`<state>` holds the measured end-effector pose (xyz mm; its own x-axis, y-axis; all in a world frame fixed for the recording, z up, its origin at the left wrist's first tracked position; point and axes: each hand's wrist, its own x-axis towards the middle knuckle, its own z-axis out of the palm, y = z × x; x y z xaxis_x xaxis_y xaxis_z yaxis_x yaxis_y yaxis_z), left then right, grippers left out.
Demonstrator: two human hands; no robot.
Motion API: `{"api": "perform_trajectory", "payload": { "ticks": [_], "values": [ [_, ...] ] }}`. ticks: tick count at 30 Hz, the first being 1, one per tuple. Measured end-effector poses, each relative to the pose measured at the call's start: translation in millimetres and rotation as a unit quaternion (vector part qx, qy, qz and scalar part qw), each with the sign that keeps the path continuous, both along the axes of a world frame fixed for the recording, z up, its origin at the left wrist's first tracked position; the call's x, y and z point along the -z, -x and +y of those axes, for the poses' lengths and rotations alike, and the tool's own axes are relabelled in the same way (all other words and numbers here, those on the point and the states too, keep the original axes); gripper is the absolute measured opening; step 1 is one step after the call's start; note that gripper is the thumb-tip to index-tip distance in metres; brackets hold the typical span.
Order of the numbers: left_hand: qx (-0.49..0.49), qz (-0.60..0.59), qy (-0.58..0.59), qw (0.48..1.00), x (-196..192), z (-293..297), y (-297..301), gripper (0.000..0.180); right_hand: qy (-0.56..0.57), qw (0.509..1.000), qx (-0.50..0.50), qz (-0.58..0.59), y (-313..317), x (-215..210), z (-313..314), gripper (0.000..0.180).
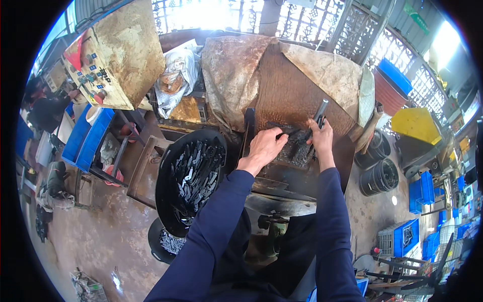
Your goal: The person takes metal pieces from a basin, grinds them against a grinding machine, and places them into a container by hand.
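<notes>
My left hand [265, 149] reaches over a worn metal work surface [326, 173], its thumb and fingers closed on a small dark piece [284, 135] whose shape is partly hidden. Beside it on the right, my right hand [322, 137] is wrapped round a grey metal rod [321, 108] held upright, its shiny end sticking up above the fist. The rod's lower part is hidden by my fingers. Between and below the hands lies a dark, gritty block [294, 151] with crumbs about it. A brown stained sheet [276, 95] rises behind the hands.
At my left stands a black tub [160, 194] of dark metal parts, with a smaller tub [156, 251] of grey parts below. A control box [126, 55] with buttons is at the far left. Black buckets [370, 182] and a blue crate [405, 237] stand right.
</notes>
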<state>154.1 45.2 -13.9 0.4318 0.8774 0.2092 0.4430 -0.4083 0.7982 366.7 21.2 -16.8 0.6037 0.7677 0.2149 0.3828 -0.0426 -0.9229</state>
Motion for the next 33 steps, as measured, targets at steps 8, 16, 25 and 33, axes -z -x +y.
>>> {"api": "perform_trajectory", "payload": {
  "ticks": [8, 16, 25, 33],
  "values": [
    [0.015, 0.001, 0.029, 0.999, -1, 0, 0, 0.031, -0.009, 1.0, -0.002, 0.004, 0, -2, 0, 0.032],
    [0.003, -0.009, -0.017, 1.0, 4, -1, -1, 0.031, -0.024, 1.0, -0.004, 0.006, 1, 0, -1, 0.033],
    [0.015, -0.021, 0.045, 0.999, 1, 2, -3, 0.033, 0.011, 1.0, -0.006, -0.002, -2, 0, -1, 0.034],
    [0.012, -0.056, 0.063, 0.996, 13, 6, -9, 0.033, -0.022, 1.0, -0.006, 0.004, 3, -2, -3, 0.034]
  ]
}}
